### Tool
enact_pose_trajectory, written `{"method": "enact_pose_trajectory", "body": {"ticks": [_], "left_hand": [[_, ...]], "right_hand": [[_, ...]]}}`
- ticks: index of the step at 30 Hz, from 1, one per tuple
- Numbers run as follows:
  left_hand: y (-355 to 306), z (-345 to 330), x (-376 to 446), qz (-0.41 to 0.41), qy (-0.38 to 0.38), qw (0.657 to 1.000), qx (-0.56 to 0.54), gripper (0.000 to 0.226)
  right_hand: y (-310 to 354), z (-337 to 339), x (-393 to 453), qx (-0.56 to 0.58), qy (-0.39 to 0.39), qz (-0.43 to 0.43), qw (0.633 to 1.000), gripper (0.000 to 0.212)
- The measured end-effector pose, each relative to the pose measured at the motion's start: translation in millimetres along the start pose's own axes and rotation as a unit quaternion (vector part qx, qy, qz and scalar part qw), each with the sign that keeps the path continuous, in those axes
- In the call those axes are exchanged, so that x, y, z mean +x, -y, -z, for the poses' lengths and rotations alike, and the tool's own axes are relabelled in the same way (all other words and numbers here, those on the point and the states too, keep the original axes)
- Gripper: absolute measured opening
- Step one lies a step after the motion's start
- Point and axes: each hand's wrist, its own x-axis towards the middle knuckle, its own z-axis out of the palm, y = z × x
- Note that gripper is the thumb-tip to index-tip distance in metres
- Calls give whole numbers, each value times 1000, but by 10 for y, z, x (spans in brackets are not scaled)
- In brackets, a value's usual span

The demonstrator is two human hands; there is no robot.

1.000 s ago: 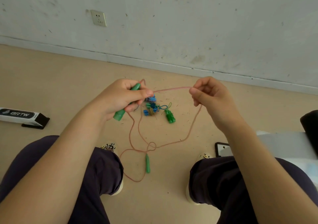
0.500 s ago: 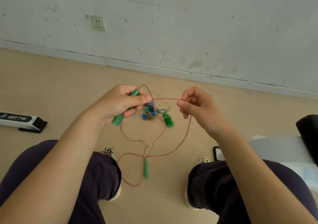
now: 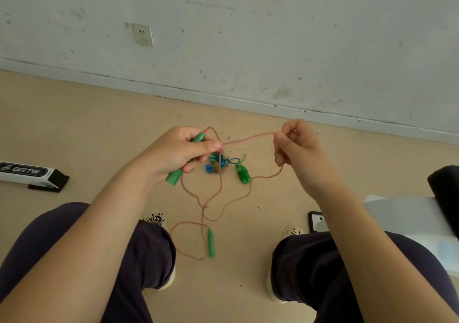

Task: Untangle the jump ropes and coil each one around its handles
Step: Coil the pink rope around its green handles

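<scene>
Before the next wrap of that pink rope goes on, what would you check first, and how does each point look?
1. Left hand grips the green handle: ok.
2. Right hand pinches the pink rope: ok.
3. Rope between the hands is stretched: ok.
4. Hanging rope free of crossings: not ok, strands cross near.
5. Second handle off the floor: not ok.
6. Rope clear of the other bundle: cannot tell.

Wall socket [image 3: 142,34] — black-and-white box [image 3: 32,175] on floor.

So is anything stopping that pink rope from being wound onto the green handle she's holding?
Yes: the pink rope crosses itself in a small snag hanging below the hands, above the loose green handle. Nothing else blocks the held green handle.
</scene>
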Motion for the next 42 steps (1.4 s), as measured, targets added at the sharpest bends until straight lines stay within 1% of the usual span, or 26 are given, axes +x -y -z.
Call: {"method": "enact_pose_trajectory", "body": {"ticks": [2,6,8,9,11,14,15,16,18,21,23,24,26,28,29,30,31,33,36,38,40,42], "left_hand": [[10,-29,-8,1,-1,1000,-7,12],[29,-230,-7,6,41,999,-2,13],[31,-276,-1,10,53,999,2,14],[23,-267,-2,13,53,998,2,14],[6,-192,-5,12,44,999,-6,13],[-3,-26,-16,7,11,1000,-25,10],[3,8,-13,5,1,1000,-30,11],[10,17,-11,3,-5,999,-33,12],[24,-33,-6,3,-2,999,-39,11],[48,-197,7,1,40,999,-26,16],[50,-261,6,3,57,998,-13,16],[48,-253,4,4,58,998,-12,22],[34,-167,0,4,45,999,-16,36],[14,-30,-7,-2,22,1000,-21,32],[15,38,-5,-5,8,1000,-22,30],[16,84,-8,-5,-5,1000,-25,26],[28,103,-5,-8,-14,999,-28,20],[46,47,-3,-11,-14,999,-35,12],[63,-175,3,-5,12,1000,-15,15],[74,-265,5,0,35,999,5,17],[62,-231,4,3,42,999,13,21],[34,-113,-5,0,34,999,8,16]], "right_hand": [[31,45,-16,2,25,-7,1000,13],[20,-156,-123,-31,145,-27,989,23],[-17,-262,-151,-57,169,-21,984,18],[-26,-274,-139,-70,164,-17,984,15],[-28,-221,-88,-83,123,-6,989,7],[-2,-32,-4,-37,23,-7,999,10],[8,24,8,-21,7,-6,1000,9],[22,58,7,-11,9,-2,1000,7],[34,33,-21,-3,51,-4,999,13],[30,-172,-118,-20,137,-21,990,20],[5,-285,-162,-47,159,-17,986,18],[-6,-304,-158,-60,150,-13,987,15],[-16,-254,-105,-68,99,-12,993,7],[-12,-126,-32,-28,23,-17,999,11],[-8,-52,-6,-7,-4,-18,1000,12],[0,5,5,2,-14,-14,1000,11],[14,33,1,5,-7,-9,1000,10],[19,1,-27,3,41,-8,999,13],[0,-204,-116,-5,128,-32,991,20],[-28,-315,-166,-23,159,-29,987,21],[-46,-324,-149,-47,147,-22,988,16],[-37,-254,-94,-48,101,-16,994,12]]}}
